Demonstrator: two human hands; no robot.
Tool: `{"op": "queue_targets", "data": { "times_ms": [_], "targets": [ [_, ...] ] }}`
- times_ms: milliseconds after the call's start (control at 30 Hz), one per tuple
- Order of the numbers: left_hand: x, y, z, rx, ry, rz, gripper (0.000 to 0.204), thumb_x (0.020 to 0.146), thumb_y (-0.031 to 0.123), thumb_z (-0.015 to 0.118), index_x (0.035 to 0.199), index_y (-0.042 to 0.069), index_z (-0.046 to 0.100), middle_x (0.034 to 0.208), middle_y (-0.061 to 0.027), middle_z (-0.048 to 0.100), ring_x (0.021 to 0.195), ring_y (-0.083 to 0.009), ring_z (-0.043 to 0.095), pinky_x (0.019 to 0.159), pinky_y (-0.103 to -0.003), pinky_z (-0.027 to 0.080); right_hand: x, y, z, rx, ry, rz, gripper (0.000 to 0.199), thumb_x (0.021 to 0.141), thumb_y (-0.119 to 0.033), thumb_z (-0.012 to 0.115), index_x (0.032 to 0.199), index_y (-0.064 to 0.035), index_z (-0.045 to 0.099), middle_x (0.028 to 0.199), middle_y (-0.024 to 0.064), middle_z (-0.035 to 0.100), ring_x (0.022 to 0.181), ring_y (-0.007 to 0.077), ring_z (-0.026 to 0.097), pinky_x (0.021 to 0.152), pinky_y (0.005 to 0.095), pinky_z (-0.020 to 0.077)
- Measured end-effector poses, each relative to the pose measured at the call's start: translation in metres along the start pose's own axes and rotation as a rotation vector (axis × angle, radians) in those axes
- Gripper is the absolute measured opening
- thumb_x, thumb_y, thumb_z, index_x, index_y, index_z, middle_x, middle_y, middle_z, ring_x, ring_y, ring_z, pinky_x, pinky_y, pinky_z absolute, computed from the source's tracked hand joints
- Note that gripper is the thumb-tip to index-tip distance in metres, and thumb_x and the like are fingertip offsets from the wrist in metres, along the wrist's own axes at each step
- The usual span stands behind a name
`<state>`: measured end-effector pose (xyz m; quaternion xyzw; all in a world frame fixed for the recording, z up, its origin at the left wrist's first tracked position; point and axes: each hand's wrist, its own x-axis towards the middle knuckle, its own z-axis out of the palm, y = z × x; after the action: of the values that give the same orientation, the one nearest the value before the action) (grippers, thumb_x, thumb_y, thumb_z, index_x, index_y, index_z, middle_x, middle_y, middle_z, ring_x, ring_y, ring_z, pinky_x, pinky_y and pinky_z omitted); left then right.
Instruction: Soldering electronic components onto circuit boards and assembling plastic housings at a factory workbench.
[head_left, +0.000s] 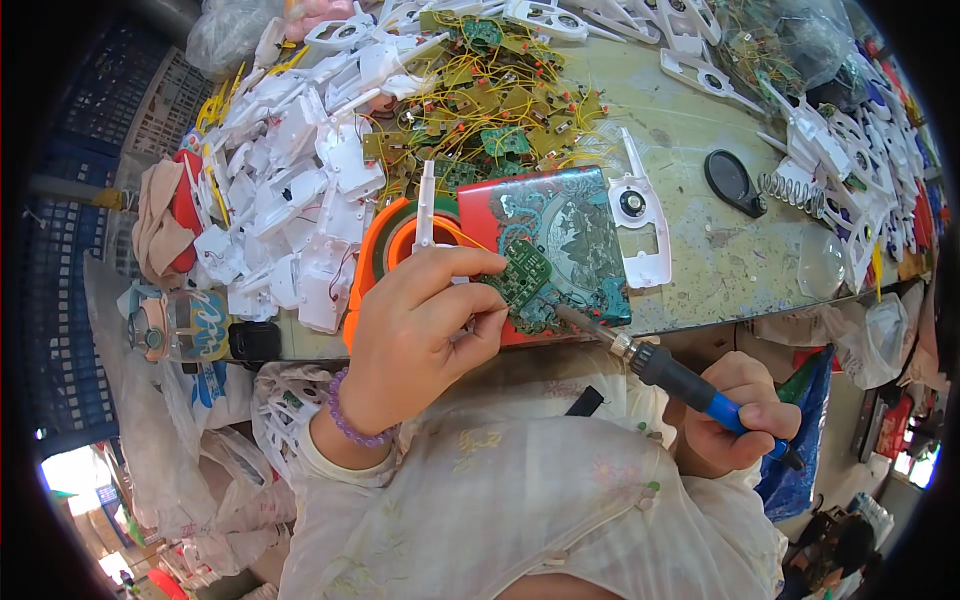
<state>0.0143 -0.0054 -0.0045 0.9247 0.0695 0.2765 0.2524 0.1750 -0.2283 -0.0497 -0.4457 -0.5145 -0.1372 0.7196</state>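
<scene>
Between the thumb and fingers of my left hand (425, 335) is a small green circuit board (521, 274), tilted above a worn red-and-teal box (590, 240). My right hand (745, 410) grips the blue handle of a soldering iron (680, 375). Its metal tip points left, just below and right of the board; whether it touches anything I cannot tell. Beside my left hand stands an orange tape dispenser (368, 262), partly hidden by my fingers and a white plastic piece (426, 205). A white plastic housing (638, 225) with a round speaker-like part lies right of the box.
White plastic housings (270, 190) are heaped at the left. Circuit boards with yellow wires (490, 100) pile up at the back. On the right lie a black round lid-like part (733, 182), a coil spring (790, 195) and more white housings (860, 160). A clear bottle (195, 325) stands at the left edge.
</scene>
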Motion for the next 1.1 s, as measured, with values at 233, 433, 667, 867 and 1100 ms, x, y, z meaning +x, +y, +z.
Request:
{"op": "queue_targets", "data": {
  "times_ms": [233,433,667,867,1100],
  "targets": [
    [0.002,0.002,-0.002,0.008,-0.042,-0.028,0.017,0.069,0.001,0.074,0.082,0.004,0.065,0.102,-0.0076,0.068,0.085,-0.0269,0.065,0.071,-0.036,0.053,-0.004,-0.001,-0.032,-0.125,0.223,0.018,0.033,0.103,-0.04,0.044,0.097,-0.0081,0.043,0.06,0.0063,0.052,0.046,0.0176,0.05,0.044,0.0291,0.0393],
    [0.005,0.006,-0.001,0.04,-0.004,-0.01,0.015,0.069,0.002,0.073,0.081,0.004,0.065,0.099,-0.0078,0.069,0.087,-0.029,0.065,0.074,-0.039,0.053,0.053,0.0,-0.124,-0.813,0.764,-0.067,0.024,0.101,-0.026,0.049,0.098,-0.0032,0.053,0.064,0.0035,0.05,0.05,0.0113,0.045,0.047,0.0235,0.0347],
    [0.004,0.003,-0.002,0.072,-0.002,0.054,0.016,0.069,0.003,0.074,0.081,0.006,0.065,0.099,-0.0064,0.069,0.088,-0.0276,0.065,0.076,-0.039,0.052,0.112,0.025,-0.165,-0.769,0.667,0.314,0.028,0.1,-0.028,0.056,0.084,-0.0054,0.061,0.058,-0.003,0.046,0.05,0.0031,0.041,0.046,0.0195,0.0283],
    [0.002,-0.003,-0.003,0.053,0.004,0.082,0.019,0.071,0.005,0.077,0.087,0.006,0.067,0.101,-0.0036,0.07,0.09,-0.0252,0.066,0.077,-0.038,0.052,0.106,0.076,-0.154,-0.711,0.346,0.549,0.028,0.099,-0.031,0.059,0.094,-0.004,0.064,0.059,-0.004,0.049,0.05,0.0022,0.041,0.046,0.0187,0.0273],
    [0.001,-0.006,-0.002,0.045,0.001,0.105,0.018,0.072,0.005,0.077,0.088,0.007,0.068,0.102,-0.0039,0.07,0.09,-0.0247,0.066,0.077,-0.038,0.053,0.066,0.094,-0.109,-0.549,0.561,0.537,0.038,0.096,-0.02,0.064,0.123,0.0008,0.048,0.064,-0.0039,0.048,0.053,0.0024,0.039,0.046,0.0191,0.0274]
  ]
}}
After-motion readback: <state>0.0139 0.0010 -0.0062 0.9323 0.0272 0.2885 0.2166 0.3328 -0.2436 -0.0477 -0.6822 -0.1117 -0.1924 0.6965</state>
